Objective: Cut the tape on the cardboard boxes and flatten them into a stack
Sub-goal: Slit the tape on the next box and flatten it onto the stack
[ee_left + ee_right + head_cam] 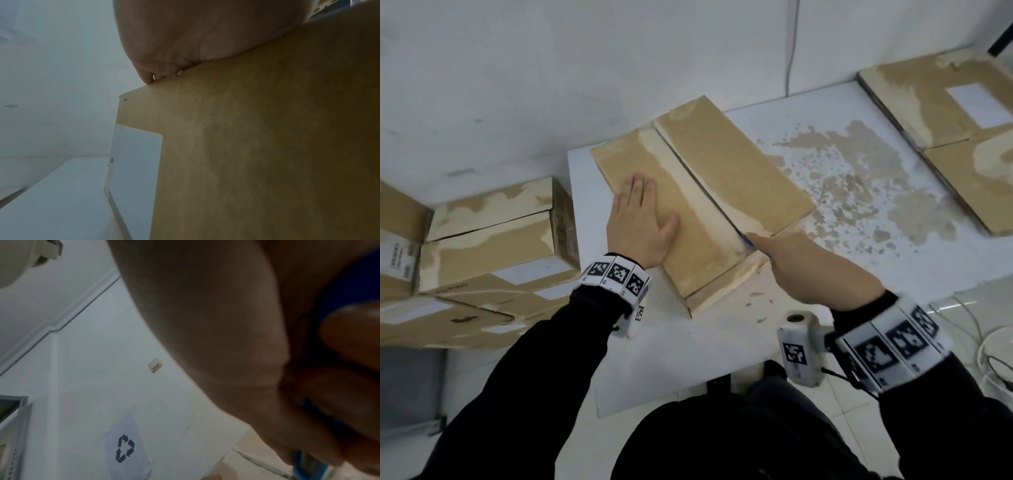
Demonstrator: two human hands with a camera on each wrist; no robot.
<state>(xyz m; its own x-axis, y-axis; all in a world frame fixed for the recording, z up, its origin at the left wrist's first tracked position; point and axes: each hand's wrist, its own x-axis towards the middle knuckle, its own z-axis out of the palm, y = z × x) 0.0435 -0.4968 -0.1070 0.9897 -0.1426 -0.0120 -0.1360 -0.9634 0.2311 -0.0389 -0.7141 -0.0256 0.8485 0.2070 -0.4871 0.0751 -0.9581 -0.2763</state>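
Observation:
A brown cardboard box (736,164) lies on the white table (688,342), its top seam covered by a pale strip of tape (688,185). My left hand (640,219) presses flat on the left flap with straight fingers; the left wrist view shows the palm (185,35) on the cardboard (267,146). My right hand (801,263) grips a blue cutter (751,243), whose tip sits at the near end of the seam. In the right wrist view the fingers (349,345) curl round the blue handle (347,288), blade end (310,465) near the box.
Several taped boxes (493,240) are piled left of the table. Flattened cardboard (955,137) lies at the table's far right. The tabletop between has worn brown patches (859,178). Cables (993,342) lie on the floor at right. A recycling sign (123,449) hangs on the wall.

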